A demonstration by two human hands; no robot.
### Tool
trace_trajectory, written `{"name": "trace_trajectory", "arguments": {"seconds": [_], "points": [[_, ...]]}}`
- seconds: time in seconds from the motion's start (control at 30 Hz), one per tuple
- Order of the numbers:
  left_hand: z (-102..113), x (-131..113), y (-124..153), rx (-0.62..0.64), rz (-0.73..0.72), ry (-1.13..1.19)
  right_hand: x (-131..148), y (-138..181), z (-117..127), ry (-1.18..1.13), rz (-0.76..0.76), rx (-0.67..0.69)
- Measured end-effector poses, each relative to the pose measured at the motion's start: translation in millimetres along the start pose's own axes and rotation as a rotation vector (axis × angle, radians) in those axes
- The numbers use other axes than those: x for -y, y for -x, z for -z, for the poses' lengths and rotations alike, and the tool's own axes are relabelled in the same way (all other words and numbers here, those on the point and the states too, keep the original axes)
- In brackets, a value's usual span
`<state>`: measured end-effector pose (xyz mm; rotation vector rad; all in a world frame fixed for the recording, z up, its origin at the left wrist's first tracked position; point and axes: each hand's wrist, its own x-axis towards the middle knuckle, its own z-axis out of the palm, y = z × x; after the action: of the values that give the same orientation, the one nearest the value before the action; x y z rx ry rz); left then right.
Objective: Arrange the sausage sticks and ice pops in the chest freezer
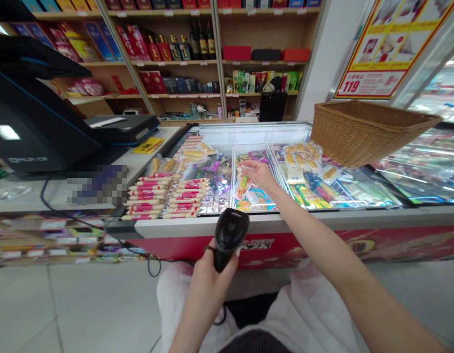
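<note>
Counts: 2 hands, 1 scanner, 1 basket, 1 freezer, 1 till screen.

- left hand (pixel 207 275): low centre, forearm coming up from the lap, wrist bent slightly back. Fingers clenched round the grip of the black plastic handheld barcode scanner (pixel 231 234). The scanner stands upright with its head above the hand, in front of the freezer's red front panel. Its black cable (pixel 150 264) trails off to the left.
- right hand (pixel 259 173): arm stretched forward and nearly straight, reaching over the rim into the white-rimmed open chest freezer (pixel 285 221), at the middle compartment. Palm faces left and the fingers are half curled, tips on a pale clear-wrapped packet (pixel 244 167). Can't tell whether it is actually gripped or only touched.
- The packet sits just above the mixed bright wrappers in that middle bay, beside the white wire divider (pixel 279 172).
- Left bay: red-and-white wrapped sticks (pixel 157 198) stacked in 2 columns; exact number is not countable.
- Right bay: yellow packs (pixel 303 151), several, too blurred to count.
- 1 woven brown wicker basket (pixel 362 130) rests on the freezer's right end, well apart from both hands.
- 1 black till screen (pixel 32 125) on the counter at left.
</note>
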<state>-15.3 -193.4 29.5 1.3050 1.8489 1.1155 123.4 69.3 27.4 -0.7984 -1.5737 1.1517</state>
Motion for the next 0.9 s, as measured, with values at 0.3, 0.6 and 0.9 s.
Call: {"name": "trace_trajectory", "arguments": {"seconds": [0.3, 0.6, 0.9], "points": [[0.7, 2.1, -1.1, -0.062, 0.033, -0.019, -4.2, 0.0, 2.0, -0.202, -0.08, 0.075], [-0.9, 2.3, 0.3, -0.072, 0.05, 0.007, -17.3, -4.0, 6.4, -0.07, -0.109, 0.059], [-3.4, 5.6, -1.8, -0.034, 0.018, 0.039, -6.1, 0.5, 1.1, -0.394, -0.184, 0.108]]}}
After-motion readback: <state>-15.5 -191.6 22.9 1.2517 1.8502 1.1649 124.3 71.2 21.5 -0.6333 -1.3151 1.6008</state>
